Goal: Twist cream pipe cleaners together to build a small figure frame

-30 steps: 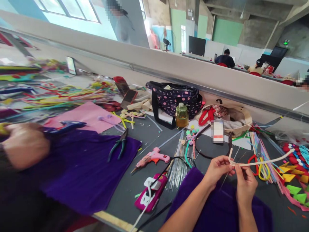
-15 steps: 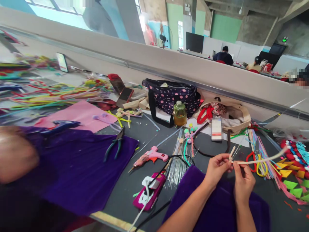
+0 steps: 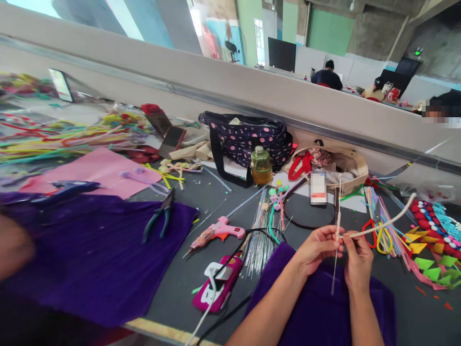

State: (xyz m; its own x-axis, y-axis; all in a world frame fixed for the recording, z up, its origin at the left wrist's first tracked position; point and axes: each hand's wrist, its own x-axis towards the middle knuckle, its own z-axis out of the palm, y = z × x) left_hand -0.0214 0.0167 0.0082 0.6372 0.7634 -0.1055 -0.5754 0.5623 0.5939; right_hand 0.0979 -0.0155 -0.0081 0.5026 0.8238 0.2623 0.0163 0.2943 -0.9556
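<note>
My left hand [image 3: 320,249] pinches a thin clear stick [image 3: 334,275] that stands nearly upright, its lower end hanging below the fingers. Cream fuzzy material is wrapped around the stick's upper part. Close beside it, my right hand [image 3: 358,257] is closed on a cream pipe cleaner [image 3: 389,222], whose free end curves up to the right. Between the two sets of fingertips the pipe cleaner meets the stick. Both hands are above a purple cloth [image 3: 309,307]. The exact contact point is partly covered by fingers.
Left of my hands are a pink glue gun [image 3: 221,233], a magenta power strip [image 3: 218,283], clear sticks [image 3: 259,240] and pliers [image 3: 160,218]. Yellow-handled scissors [image 3: 385,242] lie to the right. Behind are a polka-dot bag [image 3: 248,137] and bottle [image 3: 261,168]. Another person's blurred arm [image 3: 14,247] is at left.
The stick has turned nearly upright in my left hand, and its wrapped part shows more clearly. The pipe cleaner's free end tilts up more steeply. The whole view has shifted slightly.
</note>
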